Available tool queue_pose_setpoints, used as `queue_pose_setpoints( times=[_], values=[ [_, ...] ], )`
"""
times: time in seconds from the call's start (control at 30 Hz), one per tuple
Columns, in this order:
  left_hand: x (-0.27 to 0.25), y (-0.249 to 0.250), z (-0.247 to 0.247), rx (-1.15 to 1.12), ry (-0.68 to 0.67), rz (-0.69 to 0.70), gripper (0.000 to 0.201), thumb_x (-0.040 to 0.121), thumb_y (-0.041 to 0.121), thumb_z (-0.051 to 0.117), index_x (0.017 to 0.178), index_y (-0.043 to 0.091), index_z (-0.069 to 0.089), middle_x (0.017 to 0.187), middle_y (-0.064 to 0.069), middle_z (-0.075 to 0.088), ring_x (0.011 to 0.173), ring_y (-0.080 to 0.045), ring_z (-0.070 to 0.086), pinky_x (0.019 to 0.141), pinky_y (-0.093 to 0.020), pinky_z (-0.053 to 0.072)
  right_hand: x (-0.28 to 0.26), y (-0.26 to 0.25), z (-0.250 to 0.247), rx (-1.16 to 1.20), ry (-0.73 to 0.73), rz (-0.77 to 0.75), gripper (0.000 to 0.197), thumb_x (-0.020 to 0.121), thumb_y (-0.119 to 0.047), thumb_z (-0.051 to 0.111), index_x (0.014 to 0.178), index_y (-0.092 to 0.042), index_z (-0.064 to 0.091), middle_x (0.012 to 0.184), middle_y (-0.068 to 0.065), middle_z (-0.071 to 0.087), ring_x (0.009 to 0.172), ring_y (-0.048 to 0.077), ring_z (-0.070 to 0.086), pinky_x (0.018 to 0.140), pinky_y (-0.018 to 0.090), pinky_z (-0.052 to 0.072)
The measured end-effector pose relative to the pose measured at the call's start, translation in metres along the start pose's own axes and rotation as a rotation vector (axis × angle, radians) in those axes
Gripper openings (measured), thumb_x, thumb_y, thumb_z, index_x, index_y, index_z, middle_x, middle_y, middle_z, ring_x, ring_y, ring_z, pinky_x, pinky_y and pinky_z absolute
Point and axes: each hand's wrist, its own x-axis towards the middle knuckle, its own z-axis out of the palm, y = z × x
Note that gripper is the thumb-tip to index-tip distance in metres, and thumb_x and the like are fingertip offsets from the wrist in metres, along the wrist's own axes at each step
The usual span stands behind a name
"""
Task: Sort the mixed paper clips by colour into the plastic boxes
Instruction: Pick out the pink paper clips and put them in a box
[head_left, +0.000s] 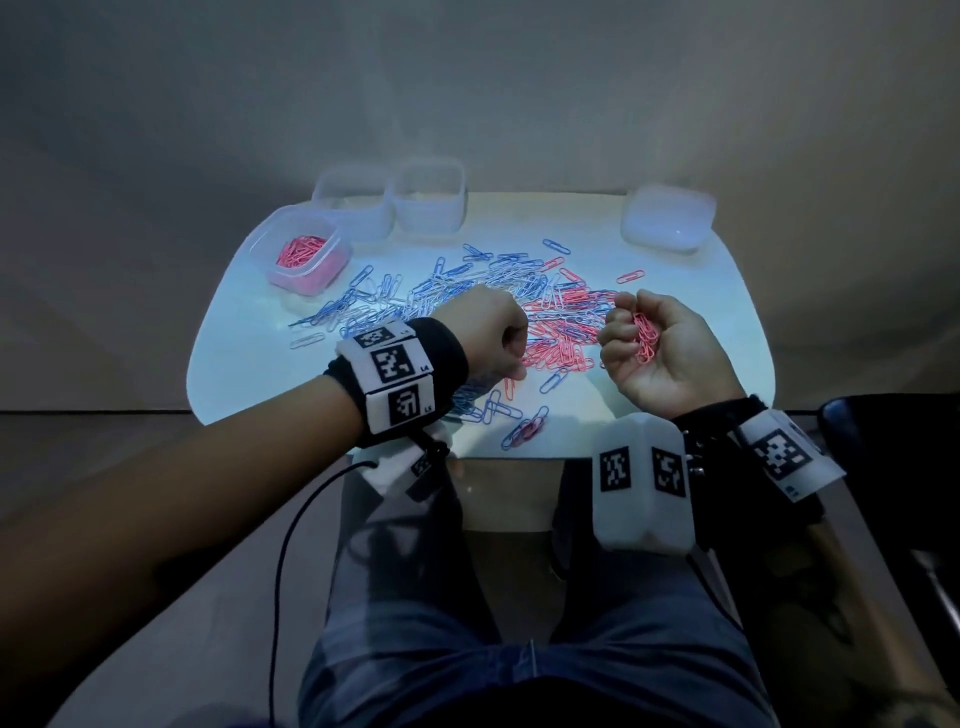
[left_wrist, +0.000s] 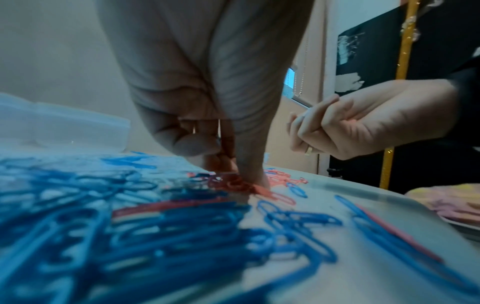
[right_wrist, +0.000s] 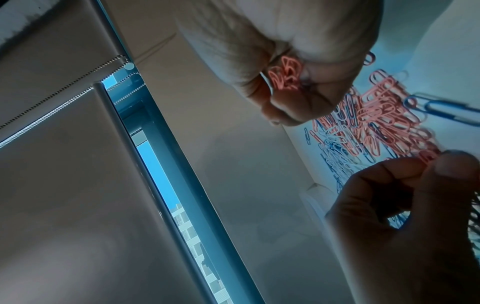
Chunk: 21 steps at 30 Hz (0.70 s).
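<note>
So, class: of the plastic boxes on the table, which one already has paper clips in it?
The nearest box on the left: it holds pink paper clips. The two open boxes behind it look empty, and the far-right one is lidded.

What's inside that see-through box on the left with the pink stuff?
The clear plastic box holds a heap of pink paper clips, no other colour showing. Whatever lies beneath the heap is covered.

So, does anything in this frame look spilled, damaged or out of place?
Nothing stands out. The loose paper clips across the table are the unsorted pile; the pink ones are in one plastic box and in the right hand, while the left hand picks at the pile.
</note>
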Motion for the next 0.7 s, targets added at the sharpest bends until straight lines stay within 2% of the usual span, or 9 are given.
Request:
queue_pose_setpoints(
  times=[0.1, 0.17, 0.23, 0.37, 0.43, 0.53, 0.63, 0.7],
  values=[
    [0.002, 0.001, 0.000, -0.013, -0.024, 0.005, 0.020, 0.080, 0.017, 0.072, 0.093, 0.004, 0.067, 0.075, 0.004, 0.058, 0.077, -0.013, 0.050, 0.064, -0.021, 0.036, -0.001, 0.001, 0.001, -0.010, -0.021, -0.002, 0.003, 0.069, -0.011, 0.048, 0.068, -0.012, 0.045, 0.047, -0.004, 0.039, 0.033, 0.004, 0.037, 0.032, 0.009, 0.026],
    [0.003, 0.002, 0.001, 0.012, -0.040, 0.004, 0.020, 0.083, 0.018, 0.068, 0.096, 0.003, 0.066, 0.088, -0.003, 0.062, 0.081, -0.014, 0.050, 0.069, -0.020, 0.035, 0.001, 0.003, 0.000, -0.015, -0.012, 0.001, 0.016, 0.083, -0.011, 0.043, 0.068, -0.012, 0.045, 0.051, -0.004, 0.037, 0.033, 0.004, 0.037, 0.032, 0.009, 0.026],
    [0.004, 0.002, 0.002, 0.040, -0.053, 0.014, 0.018, 0.087, 0.018, 0.064, 0.097, 0.003, 0.064, 0.093, -0.004, 0.063, 0.086, -0.017, 0.053, 0.071, -0.022, 0.035, 0.004, 0.005, 0.000, -0.015, 0.001, 0.000, 0.027, 0.093, -0.014, 0.035, 0.067, -0.012, 0.044, 0.054, -0.004, 0.037, 0.034, 0.004, 0.040, 0.033, 0.010, 0.028],
    [0.003, 0.002, -0.004, 0.004, -0.029, -0.005, 0.009, 0.090, 0.019, 0.060, 0.087, 0.010, 0.060, 0.084, -0.001, 0.056, 0.081, -0.015, 0.048, 0.068, -0.021, 0.034, 0.007, 0.010, -0.001, 0.052, 0.010, -0.008, 0.031, 0.096, -0.014, 0.035, 0.066, -0.011, 0.044, 0.049, -0.002, 0.046, 0.039, 0.005, 0.048, 0.036, 0.010, 0.037],
    [0.002, -0.003, -0.014, -0.149, 0.036, -0.066, 0.015, 0.089, 0.022, 0.062, 0.089, 0.008, 0.063, 0.077, 0.001, 0.056, 0.074, -0.013, 0.048, 0.064, -0.022, 0.037, 0.008, 0.014, 0.000, 0.092, 0.027, -0.024, 0.032, 0.095, -0.012, 0.036, 0.064, -0.010, 0.044, 0.046, 0.000, 0.051, 0.039, 0.007, 0.054, 0.038, 0.011, 0.043],
    [-0.003, 0.001, -0.032, -0.476, 0.088, -0.100, 0.017, 0.087, 0.024, 0.064, 0.077, 0.010, 0.060, 0.062, 0.003, 0.049, 0.053, -0.005, 0.042, 0.046, -0.013, 0.032, 0.009, 0.022, 0.008, 0.118, 0.009, -0.046, 0.037, 0.097, -0.010, 0.032, 0.064, -0.005, 0.047, 0.051, 0.009, 0.059, 0.045, 0.015, 0.064, 0.047, 0.017, 0.051],
    [-0.009, 0.023, -0.036, -0.693, 0.009, -0.042, 0.016, 0.087, 0.011, 0.063, 0.072, 0.008, 0.059, 0.062, -0.003, 0.052, 0.038, 0.003, 0.043, 0.038, -0.006, 0.030, 0.010, 0.030, 0.017, 0.142, -0.084, -0.010, 0.044, 0.102, -0.021, 0.026, 0.077, 0.001, 0.054, 0.058, 0.013, 0.064, 0.051, 0.020, 0.066, 0.052, 0.024, 0.056],
    [-0.007, 0.035, -0.030, -0.733, -0.019, -0.031, 0.016, 0.086, 0.005, 0.063, 0.071, 0.007, 0.060, 0.062, -0.006, 0.055, 0.038, 0.000, 0.047, 0.042, -0.010, 0.038, 0.009, 0.034, 0.020, 0.111, -0.135, 0.007, 0.042, 0.101, -0.019, 0.024, 0.086, -0.001, 0.058, 0.061, 0.012, 0.067, 0.051, 0.018, 0.067, 0.055, 0.025, 0.057]
  ],
)
